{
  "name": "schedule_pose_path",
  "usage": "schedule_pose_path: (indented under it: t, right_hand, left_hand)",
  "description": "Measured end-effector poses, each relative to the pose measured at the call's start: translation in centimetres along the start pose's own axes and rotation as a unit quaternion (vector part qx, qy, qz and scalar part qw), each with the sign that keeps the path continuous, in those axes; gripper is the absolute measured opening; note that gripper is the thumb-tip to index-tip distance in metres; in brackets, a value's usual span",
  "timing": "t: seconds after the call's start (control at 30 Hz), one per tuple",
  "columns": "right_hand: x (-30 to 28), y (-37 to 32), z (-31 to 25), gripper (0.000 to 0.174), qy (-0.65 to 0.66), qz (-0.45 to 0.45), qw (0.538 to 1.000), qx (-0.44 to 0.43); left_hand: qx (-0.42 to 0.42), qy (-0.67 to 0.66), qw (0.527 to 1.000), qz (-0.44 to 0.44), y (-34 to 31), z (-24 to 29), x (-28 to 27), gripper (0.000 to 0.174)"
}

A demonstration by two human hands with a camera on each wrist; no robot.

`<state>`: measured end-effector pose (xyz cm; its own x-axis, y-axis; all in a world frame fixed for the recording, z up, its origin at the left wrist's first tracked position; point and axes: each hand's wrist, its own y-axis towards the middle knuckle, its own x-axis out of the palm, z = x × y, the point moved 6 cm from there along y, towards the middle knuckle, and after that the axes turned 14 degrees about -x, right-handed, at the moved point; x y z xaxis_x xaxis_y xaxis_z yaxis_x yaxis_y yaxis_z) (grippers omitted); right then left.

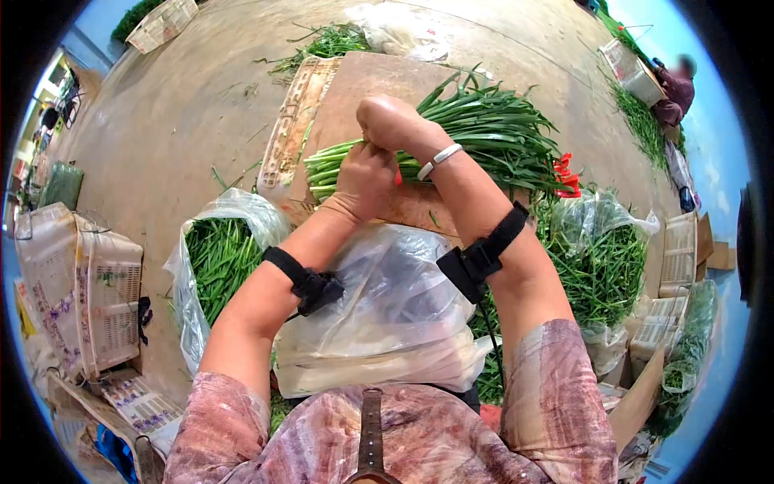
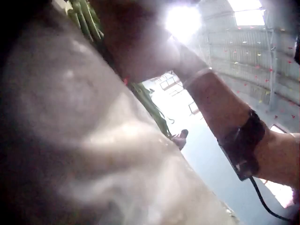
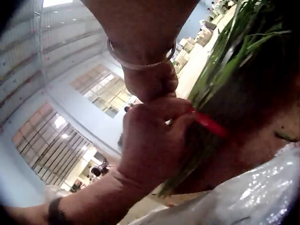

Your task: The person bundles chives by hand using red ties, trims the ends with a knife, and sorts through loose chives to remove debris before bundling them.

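Note:
A bundle of long green leafy stalks (image 1: 492,133), like garlic chives, lies across a brown board (image 1: 355,89), its pale cut stems (image 1: 326,165) pointing left. A red tie (image 3: 211,124) runs round the bundle in the right wrist view. My left hand (image 1: 368,177) lies on the near side of the stems with fingers curled, pinching the tie where it comes up. Just beyond it, my right hand (image 1: 391,123) is bent over with curled fingers, meeting the left at the tie; its fingertips are mostly hidden. The left wrist view is largely filled by clear plastic (image 2: 93,136).
Plastic bags of loose green stalks stand at left (image 1: 226,258) and right (image 1: 597,258). Several red ties (image 1: 568,176) hang at the board's right edge. A plastic sheet (image 1: 387,298) covers my lap. Crates (image 1: 97,290) stand at far left. Another person (image 1: 676,93) sits at far right.

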<state>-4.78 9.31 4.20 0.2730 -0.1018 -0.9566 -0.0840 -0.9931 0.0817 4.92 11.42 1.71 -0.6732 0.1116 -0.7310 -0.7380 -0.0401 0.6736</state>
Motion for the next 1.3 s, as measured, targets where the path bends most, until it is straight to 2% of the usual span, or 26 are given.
schedule_pose_path:
  t: [0.03, 0.07, 0.1, 0.13, 0.2, 0.27, 0.33, 0.4, 0.53, 0.6, 0.63, 0.67, 0.7, 0.73, 0.77, 0.8, 0.87, 0.93, 1.0, 1.07, 1.17, 1.2, 1.27, 1.3]
  right_hand:
    - [0.5, -0.1, 0.7, 0.016, 0.059, 0.024, 0.998, 0.002]
    - [1.3, -1.1, 1.5, 0.016, 0.058, 0.024, 0.998, 0.003]
    - [0.1, -3.0, 1.9, 0.016, 0.107, 0.171, 0.979, 0.023]
    - [-1.0, -5.1, 2.2, 0.017, 0.155, 0.311, 0.937, 0.039]
    - [0.1, -7.4, 1.4, 0.018, 0.171, 0.288, 0.940, 0.065]
    - [0.7, -9.0, -1.1, 0.023, 0.160, 0.228, 0.956, 0.091]
    - [1.8, -9.3, -2.0, 0.026, 0.034, 0.259, 0.958, 0.121]
    - [2.9, -9.1, -1.4, 0.022, 0.049, 0.282, 0.947, 0.144]
    - [3.4, -9.7, -0.7, 0.013, 0.090, 0.350, 0.926, 0.113]
    - [3.5, -9.9, -0.4, 0.011, 0.111, 0.360, 0.920, 0.111]
    - [3.4, -10.0, -0.4, 0.011, 0.111, 0.360, 0.919, 0.114]
    - [3.3, -10.1, -0.5, 0.011, 0.119, 0.358, 0.918, 0.124]
    - [3.2, -9.9, -0.5, 0.011, 0.126, 0.356, 0.916, 0.132]
    - [3.2, -9.8, -0.5, 0.011, 0.126, 0.356, 0.917, 0.130]
    - [3.3, -9.7, -0.4, 0.012, 0.129, 0.352, 0.916, 0.139]
    - [3.3, -9.8, -0.1, 0.013, 0.130, 0.349, 0.916, 0.148]
    - [3.2, -9.9, 0.1, 0.011, 0.125, 0.333, 0.923, 0.146]
    - [2.8, -9.8, 0.0, 0.010, 0.121, 0.316, 0.930, 0.143]
    - [1.8, -9.4, -0.3, 0.005, 0.022, 0.270, 0.950, 0.154]
    - [0.7, -8.7, 0.1, 0.005, -0.018, 0.263, 0.954, 0.144]
    - [-0.8, -6.5, 1.0, 0.006, -0.036, 0.236, 0.970, 0.044]
    - [-0.7, -5.8, 1.8, 0.006, -0.036, 0.236, 0.970, 0.045]
    - [0.4, -4.0, 2.1, 0.011, 0.003, 0.199, 0.978, -0.064]
    - [0.2, -3.6, 1.8, 0.011, 0.038, 0.161, 0.983, -0.085]
  left_hand:
    - [-0.059, -0.002, 0.997, -0.054, 0.1, -1.0, 0.7, 0.012]
    - [-0.118, -0.004, 0.987, -0.107, 0.0, -1.9, 1.3, 0.014]
    - [-0.135, -0.041, 0.984, -0.112, 0.4, -2.1, 0.5, 0.017]
    - [-0.139, -0.040, 0.983, -0.109, 0.7, -2.4, 0.0, 0.017]
    - [-0.112, -0.100, 0.975, -0.167, 0.6, -2.5, -0.2, 0.028]
    - [-0.135, -0.152, 0.965, -0.166, 0.1, -3.6, 0.8, 0.031]
    - [-0.156, -0.204, 0.952, -0.166, 0.3, -3.6, 1.1, 0.035]
    - [-0.205, -0.240, 0.930, -0.190, 0.4, -3.9, 0.6, 0.037]
    - [-0.213, -0.287, 0.912, -0.202, 1.0, -4.4, -0.6, 0.033]
    - [-0.300, -0.446, 0.790, -0.296, 1.8, -5.9, -0.9, 0.027]
    - [-0.376, -0.435, 0.757, -0.310, 1.7, -6.7, -0.4, 0.029]
    - [-0.378, -0.435, 0.756, -0.311, 1.8, -6.8, 0.1, 0.029]
    - [-0.336, -0.340, 0.850, -0.222, 2.6, -7.0, -0.1, 0.032]
    - [-0.283, -0.235, 0.921, -0.127, 3.2, -6.9, -0.5, 0.036]
    - [-0.298, -0.278, 0.901, -0.147, 2.9, -6.9, 0.8, 0.041]
    - [-0.297, -0.280, 0.901, -0.146, 2.7, -7.2, 1.5, 0.041]
    - [-0.403, -0.347, 0.823, -0.197, 1.6, -8.4, 4.0, 0.043]
    - [-0.414, -0.306, 0.840, -0.169, 2.0, -7.0, 1.6, 0.039]
    - [-0.330, -0.175, 0.922, -0.097, 2.3, -5.6, -0.5, 0.033]
    - [-0.311, -0.191, 0.929, -0.066, 1.7, -4.4, -1.0, 0.028]
    - [-0.251, -0.167, 0.953, 0.002, 1.0, -2.1, -2.1, 0.032]
    - [-0.251, -0.167, 0.953, 0.001, 0.7, -1.5, -2.0, 0.032]
    - [-0.243, -0.135, 0.961, 0.010, 0.5, -0.4, -1.9, 0.037]
    - [-0.205, -0.087, 0.975, 0.000, 0.5, 0.2, -1.6, 0.033]
